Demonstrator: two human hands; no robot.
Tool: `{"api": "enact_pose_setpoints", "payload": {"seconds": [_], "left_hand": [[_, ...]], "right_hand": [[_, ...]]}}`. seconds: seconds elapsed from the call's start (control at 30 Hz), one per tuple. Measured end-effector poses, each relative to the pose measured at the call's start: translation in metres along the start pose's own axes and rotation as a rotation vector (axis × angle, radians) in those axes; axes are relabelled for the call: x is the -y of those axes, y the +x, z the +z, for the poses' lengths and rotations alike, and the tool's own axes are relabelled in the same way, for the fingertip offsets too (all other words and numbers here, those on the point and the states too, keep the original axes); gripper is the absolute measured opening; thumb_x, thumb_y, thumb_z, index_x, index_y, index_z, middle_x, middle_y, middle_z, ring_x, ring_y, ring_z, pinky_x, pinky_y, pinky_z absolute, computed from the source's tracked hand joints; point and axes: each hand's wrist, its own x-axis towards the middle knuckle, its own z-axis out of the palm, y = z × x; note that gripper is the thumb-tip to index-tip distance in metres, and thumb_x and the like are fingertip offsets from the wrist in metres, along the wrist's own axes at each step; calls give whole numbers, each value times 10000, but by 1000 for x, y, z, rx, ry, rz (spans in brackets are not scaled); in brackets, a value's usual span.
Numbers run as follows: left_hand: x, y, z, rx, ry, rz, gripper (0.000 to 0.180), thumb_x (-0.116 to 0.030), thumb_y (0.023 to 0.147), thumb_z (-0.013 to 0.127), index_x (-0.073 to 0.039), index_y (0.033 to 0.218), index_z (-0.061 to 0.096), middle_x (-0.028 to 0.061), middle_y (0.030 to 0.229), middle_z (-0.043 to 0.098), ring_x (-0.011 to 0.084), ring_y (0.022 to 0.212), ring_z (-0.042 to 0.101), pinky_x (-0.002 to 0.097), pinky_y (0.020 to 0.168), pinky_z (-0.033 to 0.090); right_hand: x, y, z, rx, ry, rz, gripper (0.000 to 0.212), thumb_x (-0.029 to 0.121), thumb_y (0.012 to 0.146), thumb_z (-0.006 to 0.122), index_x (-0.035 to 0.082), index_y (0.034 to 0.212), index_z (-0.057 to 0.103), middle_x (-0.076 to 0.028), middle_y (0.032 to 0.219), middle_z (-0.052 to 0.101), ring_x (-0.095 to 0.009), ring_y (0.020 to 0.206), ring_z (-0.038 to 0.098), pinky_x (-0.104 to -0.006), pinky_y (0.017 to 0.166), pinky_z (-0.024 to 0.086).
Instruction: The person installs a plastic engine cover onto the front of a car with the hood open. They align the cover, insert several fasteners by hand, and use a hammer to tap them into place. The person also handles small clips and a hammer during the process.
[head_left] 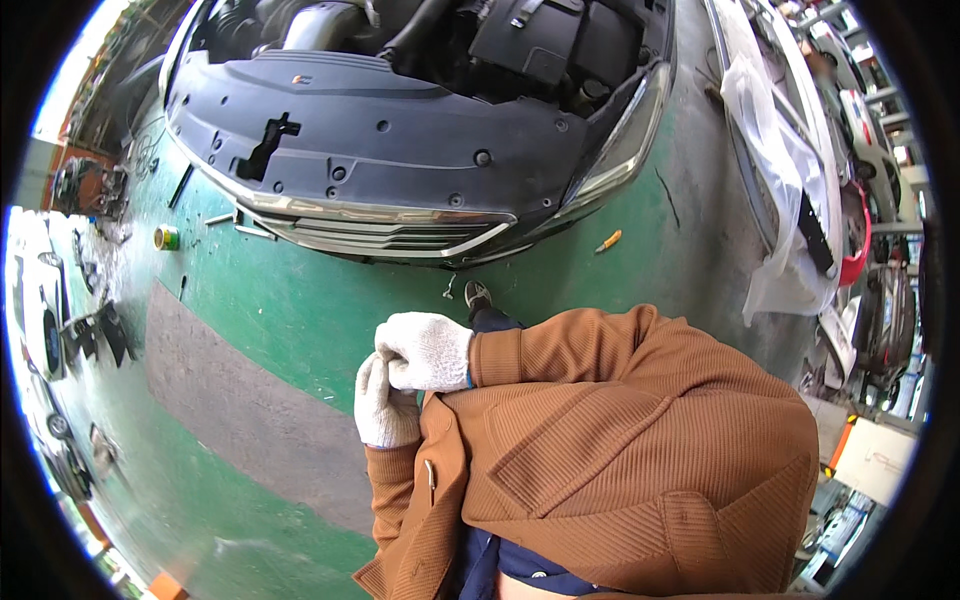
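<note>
Both hands wear white knitted gloves and meet in front of my jacket. My right hand comes in from the right with its fingers curled into a loose fist. Just below and left of it, my left hand has its fingers pressed together against the right one's fingertips. Whatever lies between the fingers, if anything, is hidden. Brown ribbed sleeves reach to the gloves. Ahead of me stands a dark car with its engine bay exposed, a black plastic cover over its front and a chrome-edged grille below.
An orange-handled tool and a roll of tape lie on the green floor. A long dark mat stretches at my left. On the right are clear plastic sheeting, a red bumper and racks of car parts.
</note>
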Motion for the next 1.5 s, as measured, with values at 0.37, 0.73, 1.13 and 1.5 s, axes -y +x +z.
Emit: {"api": "enact_pose_setpoints", "payload": {"seconds": [0.37, 0.73, 1.13, 1.5], "left_hand": [[26, 51, 76, 7, 321, -184, 164, -102, 1045, 651, -18, 1185, 638, 138, 1130, 716, 223, 993, 715, 364, 871, 607], [57, 134, 136, 209, 471, -476, 146, -194, 1091, 598, -59, 1038, 612, 60, 866, 661, 124, 667, 539, 272, 582, 441], [99, 194, 161, 460, 1086, -492, 227, -229, 1052, 683, -45, 920, 673, -32, 707, 573, 51, 586, 478, 219, 528, 386], [94, 222, 102, 260, 905, -538, 228, -254, 1023, 722, -86, 890, 643, -18, 720, 600, 56, 557, 472, 221, 498, 369]], "right_hand": [[-66, -21, -70, -122, 180, 224, 180, 220, 845, 711, 66, 901, 637, -172, 909, 682, -370, 864, 689, -458, 773, 549], [-114, -47, -110, -459, 275, 297, 212, 165, 857, 747, 49, 1007, 651, -132, 942, 662, -316, 872, 691, -417, 787, 571], [-150, -75, -122, -580, 673, 699, 212, 158, 933, 757, 20, 1087, 711, -123, 1011, 771, -165, 954, 727, -327, 889, 581], [-245, -74, -152, -865, -313, 731, 218, 149, 917, 756, 50, 1094, 677, -143, 961, 715, -281, 883, 713, -375, 823, 578]]}}
